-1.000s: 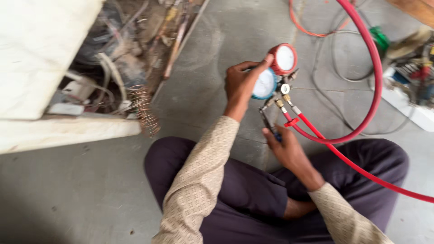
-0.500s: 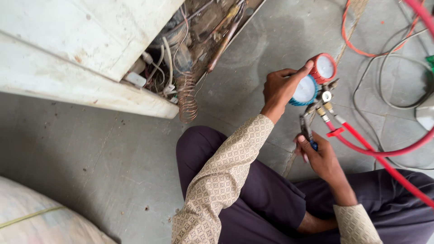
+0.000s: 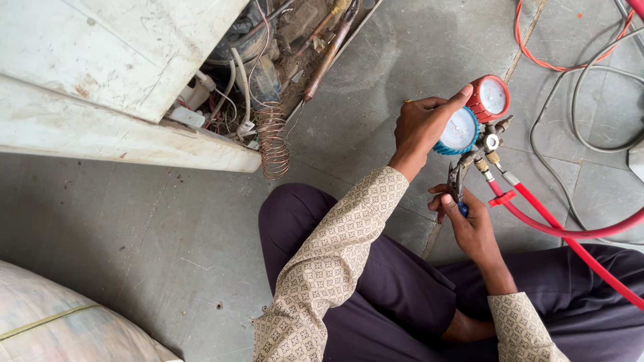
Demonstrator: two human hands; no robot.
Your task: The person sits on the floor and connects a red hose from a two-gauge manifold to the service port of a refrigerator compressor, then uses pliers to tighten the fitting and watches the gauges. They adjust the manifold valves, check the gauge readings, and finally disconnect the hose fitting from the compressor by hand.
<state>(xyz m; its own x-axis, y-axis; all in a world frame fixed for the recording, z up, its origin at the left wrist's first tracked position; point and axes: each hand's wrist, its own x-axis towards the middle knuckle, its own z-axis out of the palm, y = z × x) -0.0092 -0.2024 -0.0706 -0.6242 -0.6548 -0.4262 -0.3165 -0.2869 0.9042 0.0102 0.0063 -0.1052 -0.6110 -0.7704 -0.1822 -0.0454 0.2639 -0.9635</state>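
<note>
Sitting on a grey floor (image 3: 121, 221), legs folded. Left hand (image 3: 422, 127) wrapped around the gauge set (image 3: 473, 117), thumb up by the red dial (image 3: 490, 98), fingers curled behind the blue dial (image 3: 459, 131). Held up in the air, just above the knees. Right hand (image 3: 469, 221) closed tight on small pliers (image 3: 457, 188), blue handles in the palm, nose pointing up. Pliers tip right under the gauge set, at the brass fittings (image 3: 486, 154), touching or nearly so; hard to tell which. Long line of the pliers straight up and down, from the right hand to the fittings above. Right hand nearer to the fittings, left hand nearer to the dials. Red hoses (image 3: 557, 224) running from the fittings down to the right, across the lap, just beside the pliers. Well off to the left, an old white cabinet (image 3: 100, 80), open at the bottom, with a copper coil (image 3: 274, 137), wires and pipes. Grey cables (image 3: 583, 100) on the floor behind. A pale sack (image 3: 60, 322) in the near left corner.
</note>
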